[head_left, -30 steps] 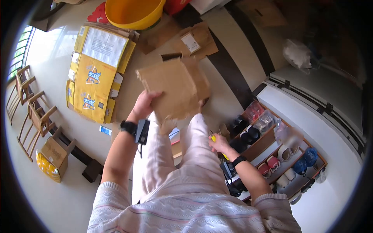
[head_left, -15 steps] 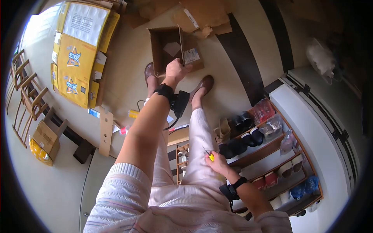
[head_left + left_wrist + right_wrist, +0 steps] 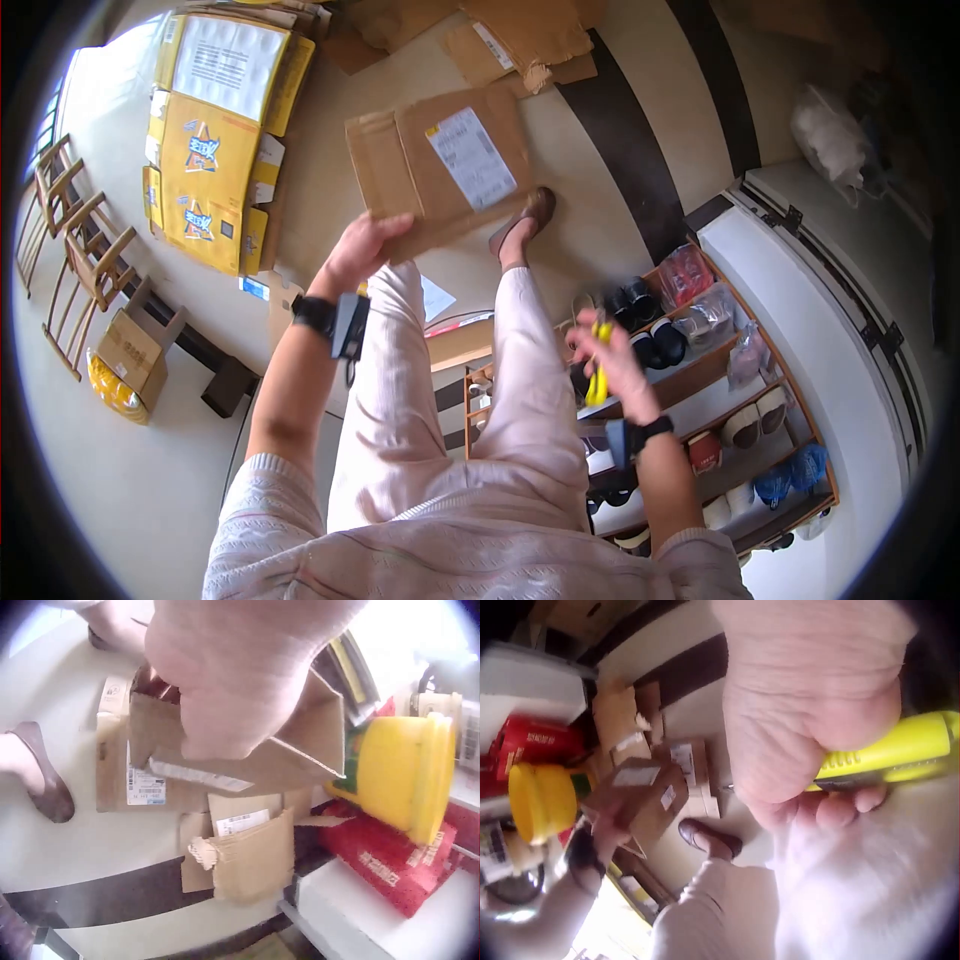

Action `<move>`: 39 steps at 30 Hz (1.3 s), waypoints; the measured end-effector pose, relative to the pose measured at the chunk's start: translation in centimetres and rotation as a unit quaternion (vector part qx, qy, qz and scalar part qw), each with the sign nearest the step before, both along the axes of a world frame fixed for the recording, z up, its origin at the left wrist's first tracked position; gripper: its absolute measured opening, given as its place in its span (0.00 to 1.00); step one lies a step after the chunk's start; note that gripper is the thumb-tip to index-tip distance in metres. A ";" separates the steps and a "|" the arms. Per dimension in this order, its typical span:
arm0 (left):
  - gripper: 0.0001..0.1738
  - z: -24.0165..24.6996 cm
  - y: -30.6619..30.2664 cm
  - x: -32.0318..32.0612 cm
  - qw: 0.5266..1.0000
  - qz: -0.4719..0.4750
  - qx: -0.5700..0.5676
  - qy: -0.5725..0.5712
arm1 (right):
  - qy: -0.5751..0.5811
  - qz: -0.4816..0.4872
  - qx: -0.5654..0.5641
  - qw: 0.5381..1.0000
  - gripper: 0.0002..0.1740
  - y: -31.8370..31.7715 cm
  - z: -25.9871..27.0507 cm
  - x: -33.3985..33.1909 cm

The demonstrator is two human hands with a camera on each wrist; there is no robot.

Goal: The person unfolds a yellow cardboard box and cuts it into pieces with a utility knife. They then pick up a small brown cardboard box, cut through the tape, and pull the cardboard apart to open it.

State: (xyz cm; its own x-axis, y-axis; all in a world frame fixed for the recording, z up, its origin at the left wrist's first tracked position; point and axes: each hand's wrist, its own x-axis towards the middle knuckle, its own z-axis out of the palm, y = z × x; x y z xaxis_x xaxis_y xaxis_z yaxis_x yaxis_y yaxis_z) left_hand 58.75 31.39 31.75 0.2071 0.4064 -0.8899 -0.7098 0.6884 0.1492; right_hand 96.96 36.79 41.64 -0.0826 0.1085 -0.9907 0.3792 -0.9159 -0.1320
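Observation:
My left hand [image 3: 365,250] grips the near left edge of a brown cardboard box [image 3: 390,165] with a white shipping label [image 3: 472,158]. The left wrist view shows the same hand [image 3: 232,675] over the box's wall [image 3: 300,765], its fingertips hidden. Off to the right, my right hand [image 3: 620,368] holds a yellow cutter [image 3: 599,365], well apart from the box. In the right wrist view the fingers of that hand [image 3: 817,712] curl round the yellow handle [image 3: 900,750], and a thin metal tip shows past them.
Flattened yellow cartons [image 3: 205,150] lie at the left, torn cardboard [image 3: 530,35] beyond the box. A shoe rack [image 3: 790,425] stands at the right, wooden chairs [image 3: 90,250] far left. A yellow bucket [image 3: 405,776] and red bag [image 3: 390,874] show in the left wrist view.
A different side of the box, with its large label, now faces up. My left hand has moved left and nearer my body; my right hand has lifted off my thigh and moved right with the cutter.

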 end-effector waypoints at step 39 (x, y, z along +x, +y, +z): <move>0.26 28.3 -2.3 -7.5 0.948 -0.134 0.270 0.100 | 0.167 0.240 0.517 0.804 0.57 11.2 27.0 -14.1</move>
State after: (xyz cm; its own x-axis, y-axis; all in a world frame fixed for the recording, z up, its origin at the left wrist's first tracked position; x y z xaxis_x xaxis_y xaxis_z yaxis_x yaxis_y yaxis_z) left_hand 51.26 29.11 60.02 0.2159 0.7712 -0.5989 -0.4408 0.6242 0.6450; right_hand 82.81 48.01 68.62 -0.6033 0.7369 -0.3050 0.4419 -0.0095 -0.8970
